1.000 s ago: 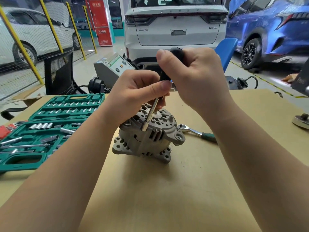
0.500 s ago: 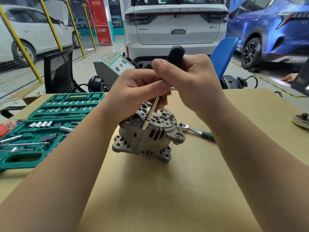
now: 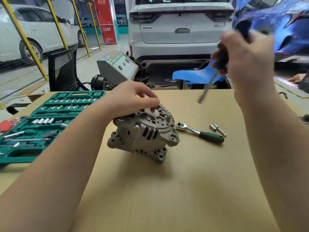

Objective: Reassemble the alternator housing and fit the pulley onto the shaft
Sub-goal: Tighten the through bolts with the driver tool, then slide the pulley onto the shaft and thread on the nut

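Observation:
The grey alternator housing [image 3: 143, 136] stands on the brown tabletop [image 3: 167, 190], shaft end up, with a washer-like ring around the bare shaft [image 3: 153, 110]. My left hand [image 3: 132, 97] rests on the housing's top rim, fingertips at the shaft. My right hand [image 3: 242, 54] is raised to the upper right, shut on a black-handled driver [image 3: 207, 87] whose metal shank points down-left, clear of the housing and blurred. No pulley is visible.
A green-handled ratchet [image 3: 199, 132] and two small sockets [image 3: 217, 128] lie right of the housing. An open green socket case [image 3: 41, 124] sits at the left. Red hex keys [image 3: 8, 124] lie at the far left. Chairs, a tester box and parked cars stand beyond the table.
My right hand lifted the driver off the housing and swung it up and to the right. My left hand let go of the shank and dropped onto the housing top.

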The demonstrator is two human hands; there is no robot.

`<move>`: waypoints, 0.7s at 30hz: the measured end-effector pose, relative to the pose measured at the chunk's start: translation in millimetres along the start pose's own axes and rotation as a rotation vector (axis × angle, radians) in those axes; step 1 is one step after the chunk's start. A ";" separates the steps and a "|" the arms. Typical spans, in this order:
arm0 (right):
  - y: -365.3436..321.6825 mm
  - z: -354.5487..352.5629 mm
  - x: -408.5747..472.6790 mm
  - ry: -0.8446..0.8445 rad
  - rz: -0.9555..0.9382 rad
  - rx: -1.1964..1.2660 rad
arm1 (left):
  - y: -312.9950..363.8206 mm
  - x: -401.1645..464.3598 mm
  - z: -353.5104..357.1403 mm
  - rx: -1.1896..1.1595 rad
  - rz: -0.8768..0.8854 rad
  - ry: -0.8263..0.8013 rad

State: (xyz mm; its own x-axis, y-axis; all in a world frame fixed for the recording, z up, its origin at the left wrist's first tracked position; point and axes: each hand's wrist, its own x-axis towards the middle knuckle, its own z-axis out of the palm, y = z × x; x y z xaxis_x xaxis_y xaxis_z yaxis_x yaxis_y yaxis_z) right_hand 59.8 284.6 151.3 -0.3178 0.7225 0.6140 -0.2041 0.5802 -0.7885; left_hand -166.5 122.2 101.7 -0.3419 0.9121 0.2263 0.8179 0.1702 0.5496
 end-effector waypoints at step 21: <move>137.1 -5.8 -13.7 -0.624 0.508 -1.134 | -13.2 -74.2 8.8 -0.002 0.296 0.247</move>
State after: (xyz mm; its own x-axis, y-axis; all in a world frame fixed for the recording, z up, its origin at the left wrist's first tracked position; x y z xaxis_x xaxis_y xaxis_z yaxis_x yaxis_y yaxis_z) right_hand 41.6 356.4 35.0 -0.5473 0.8329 -0.0821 0.8160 0.5093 -0.2734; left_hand -147.9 55.6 70.6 -0.1925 0.8043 0.5621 0.8970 -0.0880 0.4332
